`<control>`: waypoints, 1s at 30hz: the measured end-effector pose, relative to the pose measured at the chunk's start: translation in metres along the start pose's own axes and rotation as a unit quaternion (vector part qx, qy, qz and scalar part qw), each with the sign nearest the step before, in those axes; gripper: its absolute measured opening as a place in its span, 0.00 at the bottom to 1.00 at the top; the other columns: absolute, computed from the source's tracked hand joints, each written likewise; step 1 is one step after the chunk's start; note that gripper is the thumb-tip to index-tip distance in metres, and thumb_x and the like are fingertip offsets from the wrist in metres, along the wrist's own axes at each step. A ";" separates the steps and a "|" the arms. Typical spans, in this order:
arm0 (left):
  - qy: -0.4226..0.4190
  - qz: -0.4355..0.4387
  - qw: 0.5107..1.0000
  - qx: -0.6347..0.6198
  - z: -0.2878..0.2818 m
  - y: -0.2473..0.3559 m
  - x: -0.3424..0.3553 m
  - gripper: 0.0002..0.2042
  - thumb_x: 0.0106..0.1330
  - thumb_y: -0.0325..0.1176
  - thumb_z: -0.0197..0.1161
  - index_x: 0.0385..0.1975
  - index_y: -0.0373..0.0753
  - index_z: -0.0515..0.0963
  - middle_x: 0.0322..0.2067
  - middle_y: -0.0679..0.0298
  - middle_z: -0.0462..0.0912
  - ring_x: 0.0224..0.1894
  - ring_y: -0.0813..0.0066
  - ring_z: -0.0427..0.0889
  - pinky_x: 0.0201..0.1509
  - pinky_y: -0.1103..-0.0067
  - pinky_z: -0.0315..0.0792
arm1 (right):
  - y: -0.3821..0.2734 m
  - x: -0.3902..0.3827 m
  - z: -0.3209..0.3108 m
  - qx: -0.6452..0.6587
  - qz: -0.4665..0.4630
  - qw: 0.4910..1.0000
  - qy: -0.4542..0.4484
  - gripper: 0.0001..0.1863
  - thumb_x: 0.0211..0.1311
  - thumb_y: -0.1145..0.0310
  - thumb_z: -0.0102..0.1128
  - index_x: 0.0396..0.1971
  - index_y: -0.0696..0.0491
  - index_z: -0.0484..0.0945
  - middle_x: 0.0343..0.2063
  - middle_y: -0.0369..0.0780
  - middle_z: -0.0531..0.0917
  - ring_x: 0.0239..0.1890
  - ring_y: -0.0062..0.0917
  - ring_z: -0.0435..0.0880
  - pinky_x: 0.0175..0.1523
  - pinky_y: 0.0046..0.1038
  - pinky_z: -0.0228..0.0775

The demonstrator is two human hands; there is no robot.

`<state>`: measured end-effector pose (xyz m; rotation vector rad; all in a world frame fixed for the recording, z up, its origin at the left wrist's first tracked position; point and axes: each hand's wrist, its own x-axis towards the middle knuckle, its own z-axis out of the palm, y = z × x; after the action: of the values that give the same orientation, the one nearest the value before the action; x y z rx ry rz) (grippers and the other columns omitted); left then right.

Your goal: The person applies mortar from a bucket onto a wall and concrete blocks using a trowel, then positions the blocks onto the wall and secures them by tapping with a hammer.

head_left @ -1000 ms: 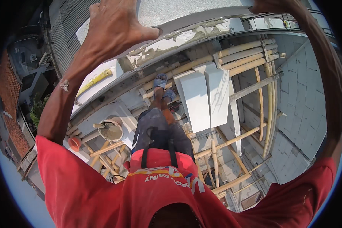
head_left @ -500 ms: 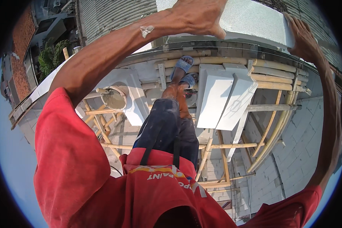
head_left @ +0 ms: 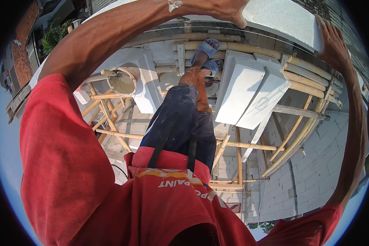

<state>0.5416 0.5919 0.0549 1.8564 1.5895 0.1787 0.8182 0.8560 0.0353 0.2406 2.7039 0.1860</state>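
Observation:
A pale, light concrete block [head_left: 285,22] lies along the top of the wall at the upper edge of the view. Its left end is under my left hand [head_left: 229,10], whose thumb presses against the near side. Against the right end sits my right hand [head_left: 333,43], fingers bent over the corner. Between them, both hands grip the block. A thin string line [head_left: 270,36] runs along the wall just below it. Most of my left fingers are cut off by the frame's top edge.
I stand in blue sandals [head_left: 208,49] on bamboo scaffolding [head_left: 192,37]. More pale blocks [head_left: 242,88] stand to the right of my feet. On the left is a bucket of grey mortar [head_left: 123,82] beside another block [head_left: 145,94]. A block wall [head_left: 311,168] rises at right; gaps open below the poles.
The view has tilted, so the wall and the block sit higher in the picture and the scaffolding has shifted up. Both hands keep their places on the block.

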 end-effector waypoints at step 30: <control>-0.117 -0.020 0.991 -0.062 -0.001 -0.048 -0.007 0.40 0.64 0.60 0.58 0.72 0.44 0.65 0.59 0.50 0.77 0.61 0.55 0.77 0.66 0.61 0.70 | 0.007 0.008 -0.006 -0.060 0.024 0.996 -0.055 0.48 0.58 0.53 0.68 0.76 0.49 0.54 0.73 0.49 0.60 0.78 0.43 0.52 0.80 0.45 0.44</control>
<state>0.4997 0.5875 0.0303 1.6819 1.4203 0.0386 0.8096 0.8633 0.0391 0.2715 2.5680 0.3382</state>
